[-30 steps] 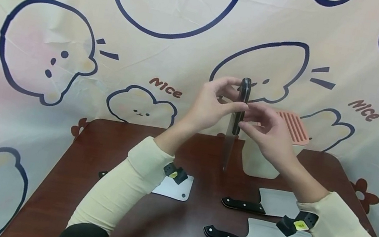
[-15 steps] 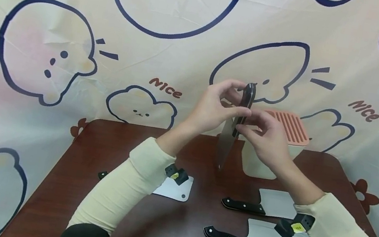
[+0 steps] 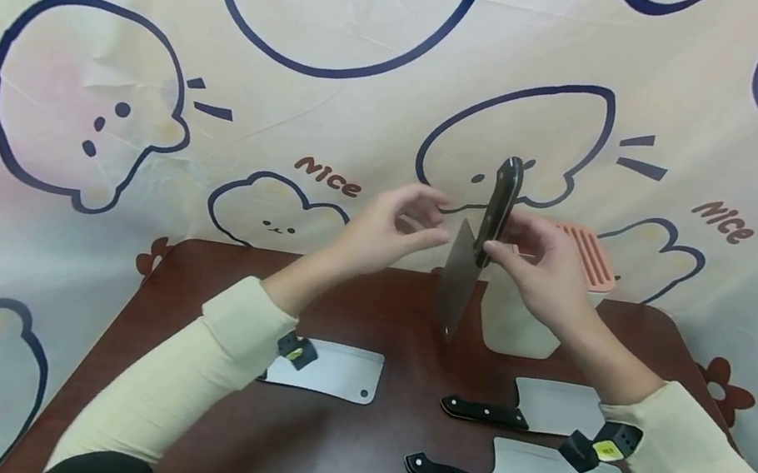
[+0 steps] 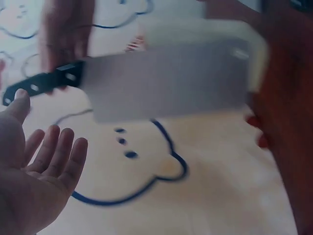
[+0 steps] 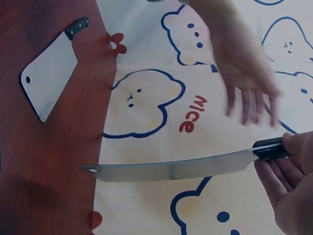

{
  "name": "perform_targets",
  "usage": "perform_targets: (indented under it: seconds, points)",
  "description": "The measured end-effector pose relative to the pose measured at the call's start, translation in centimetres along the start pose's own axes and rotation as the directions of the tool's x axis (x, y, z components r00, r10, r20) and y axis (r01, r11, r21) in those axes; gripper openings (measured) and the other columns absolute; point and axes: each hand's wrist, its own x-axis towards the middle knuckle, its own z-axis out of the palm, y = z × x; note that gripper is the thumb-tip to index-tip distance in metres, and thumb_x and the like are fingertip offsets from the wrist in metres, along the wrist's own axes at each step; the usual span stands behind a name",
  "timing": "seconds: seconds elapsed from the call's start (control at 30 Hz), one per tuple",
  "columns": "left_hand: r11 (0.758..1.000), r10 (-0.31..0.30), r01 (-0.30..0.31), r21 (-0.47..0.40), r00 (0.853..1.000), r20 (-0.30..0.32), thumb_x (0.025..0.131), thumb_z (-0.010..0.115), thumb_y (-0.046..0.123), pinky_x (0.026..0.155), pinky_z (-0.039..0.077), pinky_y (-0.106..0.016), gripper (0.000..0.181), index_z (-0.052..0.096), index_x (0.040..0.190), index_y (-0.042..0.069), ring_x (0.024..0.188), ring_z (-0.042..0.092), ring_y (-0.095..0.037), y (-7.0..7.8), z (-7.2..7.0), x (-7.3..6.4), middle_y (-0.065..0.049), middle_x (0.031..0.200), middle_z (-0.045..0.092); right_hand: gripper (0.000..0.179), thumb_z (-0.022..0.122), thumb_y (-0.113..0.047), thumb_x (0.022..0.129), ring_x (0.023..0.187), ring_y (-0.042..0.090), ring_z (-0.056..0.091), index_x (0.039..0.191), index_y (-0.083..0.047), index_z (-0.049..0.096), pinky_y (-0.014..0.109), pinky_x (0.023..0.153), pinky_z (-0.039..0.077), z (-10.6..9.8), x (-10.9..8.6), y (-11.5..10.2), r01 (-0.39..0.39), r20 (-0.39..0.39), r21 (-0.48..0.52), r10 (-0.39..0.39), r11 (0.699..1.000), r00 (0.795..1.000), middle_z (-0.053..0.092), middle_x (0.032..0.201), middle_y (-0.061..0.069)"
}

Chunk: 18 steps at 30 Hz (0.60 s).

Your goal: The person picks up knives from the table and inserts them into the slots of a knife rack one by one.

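In the head view, my right hand (image 3: 544, 270) pinches a cleaver (image 3: 457, 288) low on its black handle, near the blade. The handle points up and the silver blade hangs over the far part of the table. Left of it, my left hand (image 3: 388, 225) is held in the air, fingers loosely bent, with nothing in it. The left wrist view shows the flat of the blade (image 4: 166, 83), with the left thumb overlapping the handle's end. From the right wrist, the blade (image 5: 171, 169) appears nearly edge-on, and the left hand (image 5: 247, 73) is apart from it.
A cream knife holder (image 3: 518, 329) with a slotted pink top stands behind the right hand. Three more cleavers lie flat on the brown table (image 3: 324, 464): one on the left (image 3: 328, 369), two on the right (image 3: 550, 406), partly under my forearms. A printed cloth hangs behind.
My left hand has let go of the cleaver handle and moved left and slightly down. The right hand keeps its grip, and the blade has turned to show more of its flat side.
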Motion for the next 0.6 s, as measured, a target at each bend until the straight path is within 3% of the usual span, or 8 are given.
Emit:
perform_targets:
  seconds: [0.1,0.33,0.47,0.6]
  points:
    - [0.999,-0.037,0.036,0.031,0.999,0.029,0.095,0.074,0.015,0.096,0.055,-0.037,0.042,0.060,0.134,0.005,0.107,0.064,-0.019,-1.2,-0.9,-1.4,-0.009,0.116,0.068,0.042,0.070,-0.010,0.097,0.115,0.026,0.065,0.137,-0.003,0.061,0.027,0.101,0.050,-0.7,0.2,-0.2,-0.032,-0.011,-0.012,0.032,0.999,0.999,0.068,0.123,0.016]
    - [0.979,-0.158,0.137,0.152,0.977,0.141,0.096,0.074,0.019,0.102,0.051,-0.048,0.048,0.056,0.139,0.009,0.118,0.062,-0.027,-3.4,-4.2,-6.2,-0.010,0.128,0.065,0.041,0.068,-0.019,0.100,0.121,0.027,0.061,0.138,-0.006,0.060,0.059,0.113,0.036,-2.4,0.9,-1.0,-0.109,-0.031,0.009,0.110,0.994,0.993,0.068,0.123,0.016]
    - [0.960,-0.197,0.162,0.228,0.970,0.141,0.096,0.074,0.022,0.105,0.047,-0.052,0.051,0.055,0.142,0.011,0.126,0.058,-0.027,-4.3,-6.1,-8.5,-0.009,0.134,0.064,0.043,0.067,-0.022,0.100,0.121,0.023,0.060,0.140,-0.009,0.059,0.058,0.111,0.038,-3.5,1.3,-1.4,-0.118,-0.065,0.000,0.118,0.993,0.991,0.068,0.123,0.014]
    - [0.943,-0.233,0.197,0.267,0.966,0.108,0.096,0.073,0.025,0.108,0.045,-0.053,0.052,0.054,0.143,0.012,0.130,0.056,-0.027,-5.0,-7.5,-10.0,-0.007,0.137,0.062,0.047,0.065,-0.029,0.101,0.123,0.021,0.060,0.144,-0.012,0.056,0.054,0.111,0.041,-4.9,1.8,-2.0,-0.151,-0.094,-0.032,0.148,0.988,0.985,0.067,0.128,0.011]
